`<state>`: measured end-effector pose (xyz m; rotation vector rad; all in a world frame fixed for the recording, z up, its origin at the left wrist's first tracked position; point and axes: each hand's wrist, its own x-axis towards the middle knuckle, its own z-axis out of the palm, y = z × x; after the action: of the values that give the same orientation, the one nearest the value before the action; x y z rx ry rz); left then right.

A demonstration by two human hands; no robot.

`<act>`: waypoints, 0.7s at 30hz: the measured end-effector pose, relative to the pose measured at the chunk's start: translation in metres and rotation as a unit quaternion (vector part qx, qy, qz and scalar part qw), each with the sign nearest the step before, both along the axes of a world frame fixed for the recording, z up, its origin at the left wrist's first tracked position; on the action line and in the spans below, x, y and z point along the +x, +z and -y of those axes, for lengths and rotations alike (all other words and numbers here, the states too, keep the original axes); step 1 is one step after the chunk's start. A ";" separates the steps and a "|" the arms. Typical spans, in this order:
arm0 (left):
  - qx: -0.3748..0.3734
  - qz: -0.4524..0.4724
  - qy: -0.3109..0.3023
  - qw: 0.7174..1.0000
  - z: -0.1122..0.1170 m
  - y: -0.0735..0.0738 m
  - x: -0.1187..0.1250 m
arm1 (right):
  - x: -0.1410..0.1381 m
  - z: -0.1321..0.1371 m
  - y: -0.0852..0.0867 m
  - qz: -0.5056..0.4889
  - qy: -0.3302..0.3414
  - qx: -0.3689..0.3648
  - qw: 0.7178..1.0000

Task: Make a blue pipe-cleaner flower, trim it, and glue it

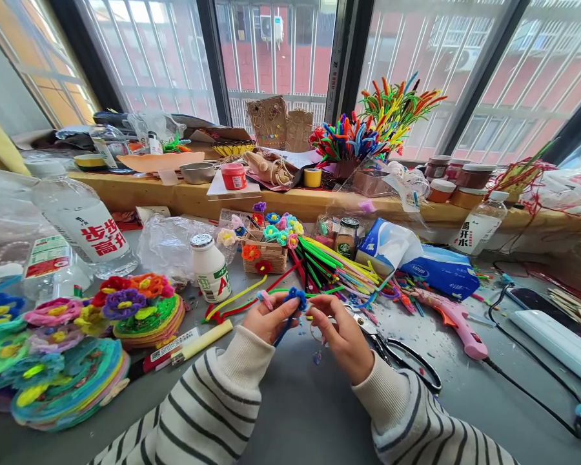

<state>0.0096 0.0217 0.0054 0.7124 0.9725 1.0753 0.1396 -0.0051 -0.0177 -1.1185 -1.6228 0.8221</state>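
Between your hands you have a blue fuzzy piece (297,298), pinched at the fingertips of your left hand (272,316). Its top is bunched into small, tight curls of bright blue pile. From that bunch a straighter, duller blue length slants down toward you and to the left, passing below your fingers. You hold it raised above the gray surface (303,413), well in from the far edge. The fingertips of your right hand (333,329) are just beside the curls; you cannot tell whether they touch. Your fingers hide part of the middle, so how the lengths join there is unclear.
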 end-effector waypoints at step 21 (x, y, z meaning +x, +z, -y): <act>0.021 -0.124 -0.105 0.987 -0.001 -0.006 0.002 | 0.004 -0.003 0.000 0.055 0.016 -0.046 0.997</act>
<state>0.0117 0.0227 -0.0002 0.9770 1.0618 0.8368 0.1437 -0.0023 -0.0174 -1.2242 -1.7128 0.8759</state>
